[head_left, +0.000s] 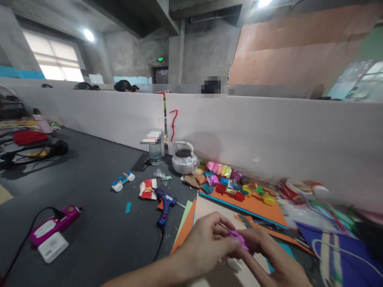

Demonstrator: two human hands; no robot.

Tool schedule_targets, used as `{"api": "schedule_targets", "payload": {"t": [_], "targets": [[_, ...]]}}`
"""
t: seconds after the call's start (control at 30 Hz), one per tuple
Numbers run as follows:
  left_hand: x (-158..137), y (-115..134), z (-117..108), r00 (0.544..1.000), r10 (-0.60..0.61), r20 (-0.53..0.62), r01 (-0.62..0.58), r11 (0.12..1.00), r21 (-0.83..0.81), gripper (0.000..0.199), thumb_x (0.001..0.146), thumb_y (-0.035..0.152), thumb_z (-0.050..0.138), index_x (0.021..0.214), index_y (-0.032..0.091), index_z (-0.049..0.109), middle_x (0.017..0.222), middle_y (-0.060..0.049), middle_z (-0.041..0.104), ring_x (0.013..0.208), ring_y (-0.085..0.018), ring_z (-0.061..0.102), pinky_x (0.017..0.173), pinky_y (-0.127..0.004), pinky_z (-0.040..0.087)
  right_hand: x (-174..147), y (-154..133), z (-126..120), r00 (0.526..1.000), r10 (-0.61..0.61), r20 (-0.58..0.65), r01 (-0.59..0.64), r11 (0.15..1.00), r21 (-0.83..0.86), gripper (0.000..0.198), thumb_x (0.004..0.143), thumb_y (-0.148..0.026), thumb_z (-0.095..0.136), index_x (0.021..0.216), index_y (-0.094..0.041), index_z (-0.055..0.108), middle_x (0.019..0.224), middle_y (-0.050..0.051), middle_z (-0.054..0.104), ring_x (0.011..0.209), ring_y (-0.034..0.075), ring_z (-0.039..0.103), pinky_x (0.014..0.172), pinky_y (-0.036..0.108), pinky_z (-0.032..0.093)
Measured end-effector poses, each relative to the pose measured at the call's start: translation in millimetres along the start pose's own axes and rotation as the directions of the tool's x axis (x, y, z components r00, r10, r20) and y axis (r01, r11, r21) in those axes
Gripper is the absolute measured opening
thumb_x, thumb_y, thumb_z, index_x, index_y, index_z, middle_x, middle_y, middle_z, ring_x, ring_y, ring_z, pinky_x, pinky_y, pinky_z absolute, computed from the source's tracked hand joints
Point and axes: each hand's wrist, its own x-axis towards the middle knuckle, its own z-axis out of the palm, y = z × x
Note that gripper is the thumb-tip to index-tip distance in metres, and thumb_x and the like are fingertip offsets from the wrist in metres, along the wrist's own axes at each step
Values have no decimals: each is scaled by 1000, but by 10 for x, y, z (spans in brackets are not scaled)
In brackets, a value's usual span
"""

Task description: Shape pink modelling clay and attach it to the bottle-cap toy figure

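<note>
A small lump of bright purple modelling clay [239, 238] is held between the fingertips of both hands, above a sheet of beige paper [206, 215]. My left hand [206, 241] grips it from the left, thumb and fingers closed. My right hand [269, 255] pinches it from the right. A thin stick-like piece shows by the left fingers; its kind is unclear. Something whitish below the fingers is partly hidden. Just beyond the hands lie orange card [263, 209] and a dark blade-like tool [247, 221], with packets of coloured clay [220, 169] behind them.
A blue glue gun [165, 205] lies left of the paper, its cord running towards me. Further back stand a metal kettle [184, 161] and a glass jar [155, 153] by the white partition [269, 135]. A magenta power strip [55, 225] lies left; a blue-purple bag [344, 251] lies right.
</note>
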Motion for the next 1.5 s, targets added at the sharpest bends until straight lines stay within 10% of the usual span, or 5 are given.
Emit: {"api": "schedule_targets", "payload": {"t": [0.37, 0.6, 0.77, 1.07, 1.5], "targets": [[-49, 154, -70, 996, 88, -28, -86, 995, 42, 28, 81, 40, 72, 86, 14, 62, 74, -1, 66, 62, -11, 66, 64, -25, 53, -15, -136, -128, 881, 442, -166, -398, 885, 243, 24, 79, -44, 75, 77, -20, 73, 68, 2, 68, 59, 14, 62, 55, 22, 53], [-122, 195, -46, 992, 30, 121, -28, 999, -20, 38, 81, 45, 73, 98, 12, 64, 79, -5, 70, 69, -15, 69, 67, -27, 55, -22, -116, -133, 897, 406, -175, -355, 897, 265, 19, 82, -40, 72, 79, -21, 73, 79, 4, 70, 71, 15, 64, 63, 24, 54], [-80, 142, -55, 998, 53, 30, -54, 998, 22, 30, 79, 38, 76, 87, 13, 62, 70, 0, 66, 63, -12, 66, 64, -24, 53, -62, -119, -74, 865, 456, -209, -387, 872, 298, 22, 81, -39, 74, 91, -21, 67, 78, 2, 69, 65, 14, 64, 59, 24, 54], [-111, 75, 4, 995, 44, 89, -40, 998, -48, 34, 84, 47, 69, 89, 13, 64, 75, -1, 65, 67, -11, 63, 68, -26, 54, -138, -204, 45, 989, -39, -145, 25, 995, -97, 9, 89, -21, 65, 95, -24, 70, 93, 5, 65, 83, 17, 66, 72, 28, 56], [-87, 85, -41, 991, 28, 130, -26, 1000, -13, 31, 78, 41, 76, 85, 13, 64, 76, -1, 67, 64, -11, 64, 66, -26, 54, -54, -202, -20, 911, 407, 70, -410, 867, 283, 17, 83, -37, 72, 87, -20, 71, 81, 2, 71, 69, 15, 66, 62, 24, 54]]}}
